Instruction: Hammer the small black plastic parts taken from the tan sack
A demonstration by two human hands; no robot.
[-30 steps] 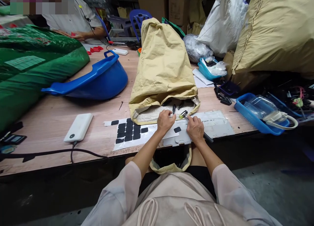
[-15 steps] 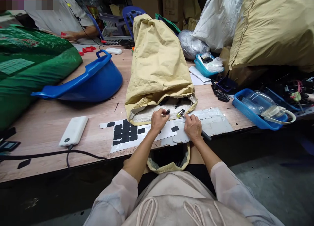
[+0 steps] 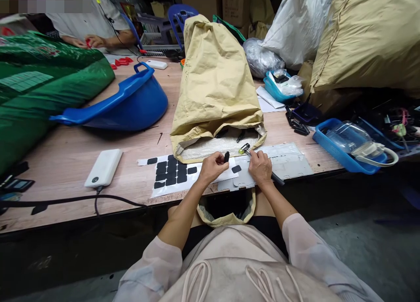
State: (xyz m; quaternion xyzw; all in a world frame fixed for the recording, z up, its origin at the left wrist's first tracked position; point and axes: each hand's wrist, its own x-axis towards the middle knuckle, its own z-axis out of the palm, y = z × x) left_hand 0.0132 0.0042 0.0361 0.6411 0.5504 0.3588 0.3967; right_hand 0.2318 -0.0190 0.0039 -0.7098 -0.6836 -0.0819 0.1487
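Between the fingers of my left hand [image 3: 211,167] is a small black cylindrical part [image 3: 226,157], held upright over the work surface. My right hand [image 3: 260,167] is closed round the handle of a small hammer [image 3: 244,148]; its metal head with a yellowish face points left, and the dark handle end shows below my hand. Just beyond both hands lies a tan woven sack [image 3: 218,83], its mouth facing me, with dark parts inside. Under my hands are a grey flat board [image 3: 285,159] and a white sheet with black rounded-square stickers [image 3: 171,173]. An open sack [image 3: 226,219] sits between my legs.
A blue scoop-shaped basin [image 3: 131,103] and a white power bank [image 3: 103,168] with a cable are on the left, beside a green sack [image 3: 49,87]. A blue tray [image 3: 351,149] stands right. Across the table, a person's hands [image 3: 93,41] hold something red.
My left hand has turned and drawn slightly toward me, so the black part now stands upright in its fingers. My right hand keeps the hammer almost in place. The view has shifted a little.
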